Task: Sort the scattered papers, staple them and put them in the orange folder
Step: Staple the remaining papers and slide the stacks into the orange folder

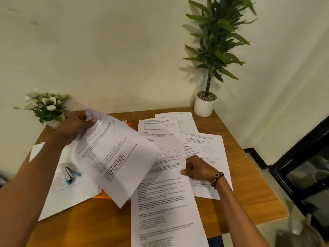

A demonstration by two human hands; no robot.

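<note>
My left hand grips the top corner of a printed sheet and holds it raised and tilted above the table. My right hand pinches the right edge of a long sheet that lies flat in the middle. Several more printed papers lie scattered at the back and right. The orange folder shows only as slivers under the papers. A blue and silver stapler rests on papers at the left.
The wooden table stands in a wall corner. A tall green plant in a white pot stands at the back right corner, and a white flower arrangement at the back left. A dark framed glass panel is beside the table's right.
</note>
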